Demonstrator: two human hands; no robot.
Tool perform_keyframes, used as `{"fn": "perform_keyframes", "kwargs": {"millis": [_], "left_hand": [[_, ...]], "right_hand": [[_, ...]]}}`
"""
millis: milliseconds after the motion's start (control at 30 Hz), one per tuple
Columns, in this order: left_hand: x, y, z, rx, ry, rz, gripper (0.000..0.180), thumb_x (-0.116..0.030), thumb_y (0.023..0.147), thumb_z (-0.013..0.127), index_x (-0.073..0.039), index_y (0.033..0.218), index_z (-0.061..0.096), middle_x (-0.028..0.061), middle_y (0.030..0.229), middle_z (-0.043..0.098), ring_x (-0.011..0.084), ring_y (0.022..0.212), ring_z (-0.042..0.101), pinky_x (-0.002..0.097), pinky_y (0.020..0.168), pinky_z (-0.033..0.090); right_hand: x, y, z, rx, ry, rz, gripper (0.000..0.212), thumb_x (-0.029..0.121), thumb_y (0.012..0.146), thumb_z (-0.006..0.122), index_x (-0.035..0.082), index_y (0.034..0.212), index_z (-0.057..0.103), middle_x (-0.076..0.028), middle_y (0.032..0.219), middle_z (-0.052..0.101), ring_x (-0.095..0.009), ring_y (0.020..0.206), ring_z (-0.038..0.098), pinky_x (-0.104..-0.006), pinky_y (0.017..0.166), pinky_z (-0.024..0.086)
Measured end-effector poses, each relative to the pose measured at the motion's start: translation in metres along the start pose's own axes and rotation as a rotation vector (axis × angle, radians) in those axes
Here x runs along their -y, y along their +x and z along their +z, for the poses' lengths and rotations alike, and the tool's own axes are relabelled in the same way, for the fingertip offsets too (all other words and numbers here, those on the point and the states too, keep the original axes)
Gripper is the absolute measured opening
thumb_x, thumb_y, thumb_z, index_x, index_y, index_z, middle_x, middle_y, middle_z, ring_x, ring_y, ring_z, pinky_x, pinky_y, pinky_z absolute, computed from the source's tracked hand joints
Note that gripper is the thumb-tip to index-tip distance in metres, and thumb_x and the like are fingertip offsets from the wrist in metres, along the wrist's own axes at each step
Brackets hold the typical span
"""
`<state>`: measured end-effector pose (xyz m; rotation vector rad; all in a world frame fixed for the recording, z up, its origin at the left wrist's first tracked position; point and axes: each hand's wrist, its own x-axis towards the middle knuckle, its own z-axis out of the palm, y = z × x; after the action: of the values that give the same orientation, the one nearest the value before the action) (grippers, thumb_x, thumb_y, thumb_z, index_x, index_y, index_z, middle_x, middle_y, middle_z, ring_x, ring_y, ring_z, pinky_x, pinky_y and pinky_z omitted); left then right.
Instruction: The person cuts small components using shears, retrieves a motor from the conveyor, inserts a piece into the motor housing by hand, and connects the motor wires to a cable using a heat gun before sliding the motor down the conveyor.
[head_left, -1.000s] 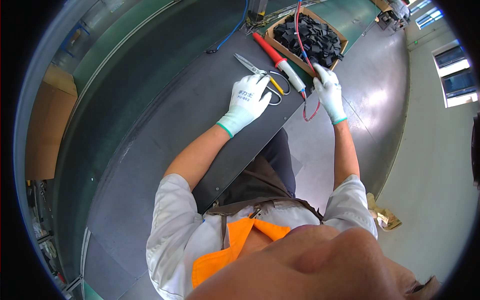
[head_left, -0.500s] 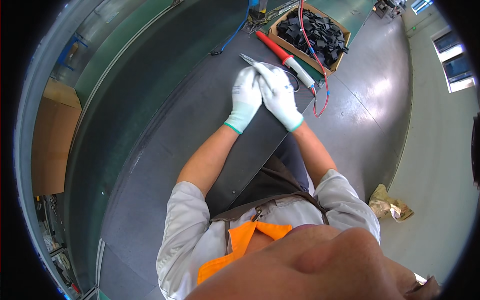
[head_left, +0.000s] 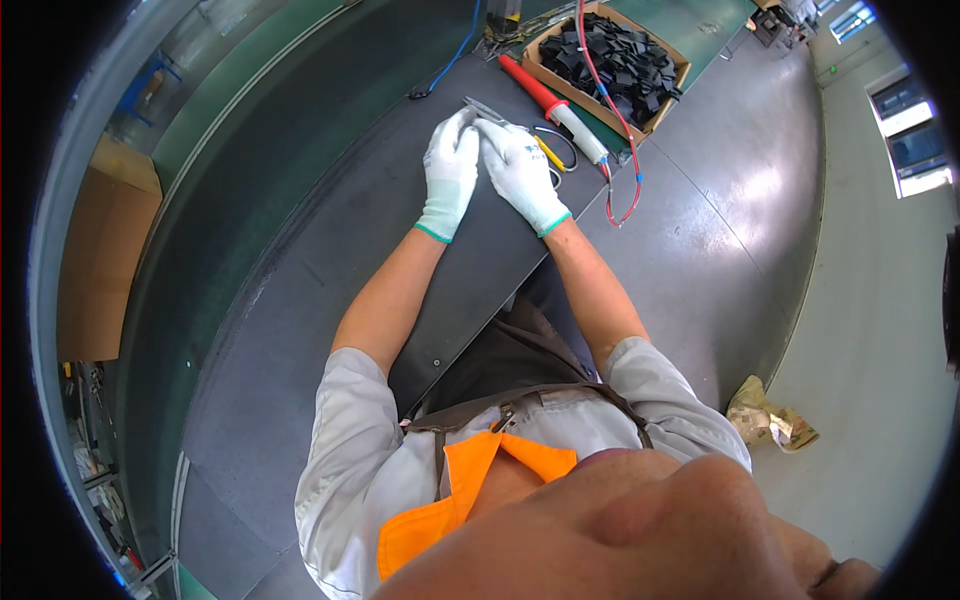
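Note:
My left hand (head_left: 450,165), in a white glove with a green cuff, is closed above the dark tabletop (head_left: 400,260), its fingers curled. Beside it my right hand (head_left: 515,168), gloved alike, has its fingers pressed together and pointing toward the left fingertips. Whatever they may pinch is hidden or too small to make out. Just beyond the fingertips lies a pointed grey metal tool (head_left: 484,109), partly covered by the right hand. To the right of that hand are a slim yellow piece (head_left: 549,154) and thin loops, perhaps handles.
A red-and-white wand (head_left: 572,124) with a red cable (head_left: 636,185) lies right of my hands. Behind it stands a cardboard tray (head_left: 655,122) heaped with black flat pieces (head_left: 610,65). A blue cord (head_left: 455,55) ends on the table; a large carton (head_left: 98,260) is at far left.
Both hands have shifted left over the table and come slightly apart at the wrists. More of the yellow piece and loops shows. The view has moved a little; the metal tool stays put.

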<state>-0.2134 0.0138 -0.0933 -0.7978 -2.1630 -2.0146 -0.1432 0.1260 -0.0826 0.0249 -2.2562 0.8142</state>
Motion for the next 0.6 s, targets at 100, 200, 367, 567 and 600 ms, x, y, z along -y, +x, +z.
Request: {"fn": "perform_keyframes", "kwargs": {"millis": [100,200,367,567,600], "left_hand": [[0.007,0.001,-0.012,0.010,-0.060,-0.022,0.033,-0.005,0.102,0.053,0.006,0.132,0.061,0.0127,0.130,0.066,0.0189,0.118,0.063,0.0309,0.105,0.048],[0.003,0.008,-0.026,-0.079,-0.195,-0.076,0.027,-0.004,0.100,0.057,0.002,0.124,0.067,0.0112,0.121,0.070,0.0183,0.110,0.067,0.0317,0.100,0.052],[0.005,0.018,-0.060,-0.114,0.004,0.020,0.029,-0.008,0.102,0.053,0.003,0.126,0.067,0.0122,0.122,0.069,0.0203,0.113,0.067,0.0324,0.101,0.051],[0.006,0.020,-0.081,-0.200,0.076,0.020,0.040,-0.010,0.102,0.053,0.001,0.141,0.054,0.0166,0.134,0.059,0.0244,0.119,0.063,0.0355,0.103,0.050],[0.003,0.023,-0.075,-0.256,0.067,0.081,0.044,-0.010,0.103,0.052,0.001,0.145,0.050,0.0178,0.137,0.056,0.0254,0.121,0.062,0.0363,0.104,0.050]], "right_hand": [[-0.007,0.001,0.000,0.035,-0.035,-0.043,0.027,0.015,0.095,0.058,0.006,0.119,0.068,-0.020,0.098,0.068,-0.040,0.092,0.064,-0.0497,0.081,0.051],[-0.014,0.006,-0.005,0.101,-0.037,-0.038,0.027,0.014,0.095,0.058,0.006,0.119,0.068,-0.021,0.098,0.068,-0.040,0.092,0.065,-0.0492,0.081,0.051],[-0.019,0.014,-0.005,0.100,-0.080,-0.073,0.025,0.013,0.094,0.057,0.006,0.114,0.070,-0.020,0.095,0.068,-0.040,0.090,0.065,-0.0495,0.081,0.051],[0.036,0.071,0.034,-0.022,0.050,-0.210,0.025,0.013,0.092,0.057,0.006,0.111,0.071,-0.017,0.091,0.070,-0.038,0.089,0.068,-0.0487,0.081,0.054],[0.042,0.085,0.046,-0.026,0.093,-0.223,0.025,0.013,0.092,0.057,0.005,0.111,0.071,-0.017,0.093,0.070,-0.037,0.091,0.068,-0.0477,0.082,0.054]]}}
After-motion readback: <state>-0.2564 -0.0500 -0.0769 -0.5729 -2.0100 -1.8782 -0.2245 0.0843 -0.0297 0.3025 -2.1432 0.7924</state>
